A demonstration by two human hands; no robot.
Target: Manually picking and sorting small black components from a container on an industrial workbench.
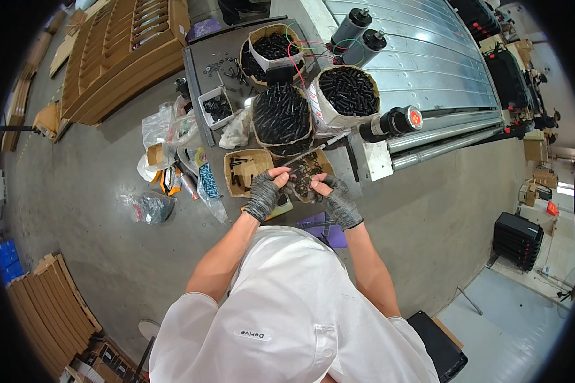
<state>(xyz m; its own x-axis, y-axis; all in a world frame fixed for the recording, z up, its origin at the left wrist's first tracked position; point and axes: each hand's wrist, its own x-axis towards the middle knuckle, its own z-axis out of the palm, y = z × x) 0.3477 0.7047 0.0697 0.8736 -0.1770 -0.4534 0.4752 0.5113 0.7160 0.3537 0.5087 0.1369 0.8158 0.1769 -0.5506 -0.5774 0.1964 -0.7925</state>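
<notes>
- Right in the middle of my feed: a pile of small dark ring-shaped parts (pixel 305 167) sitting in a small open carton (pixel 328 165), near edge of the bench, directly under both hands.
- Left hand (pixel 264 191), in a grey fingerless glove, comes in from the left side of that carton. Fingers are curled with the thumb close to the index. Might be a tiny part in there, but from here I honestly can't tell.
- Right hand (pixel 340 203), same kind of glove, is over the right side of the carton. Fingers bent, thumb near the fingertips; can't make out the exact gap or any grip either.
- Just left of the rings there's a shallow carton (pixel 253 167) with a few black bolts (pixel 235 177) in it.
- Behind the hands I've got a big heap of long black bolts (pixel 281 115), with a white-sided container (pixel 324 116) full of more black pieces to its right.
- A small white box (pixel 221 124) with black bits stands to the left of the heap on the metal bench (pixel 204 57).
- Further back on the right: two grey cylinders (pixel 351 27) with red and green wires, next to a slatted metal surface (pixel 421 54).
- Down on the floor (pixel 128 159), left side, a clear bag of blue screws (pixel 208 180) lies near other plastic bags (pixel 154 207).
</notes>
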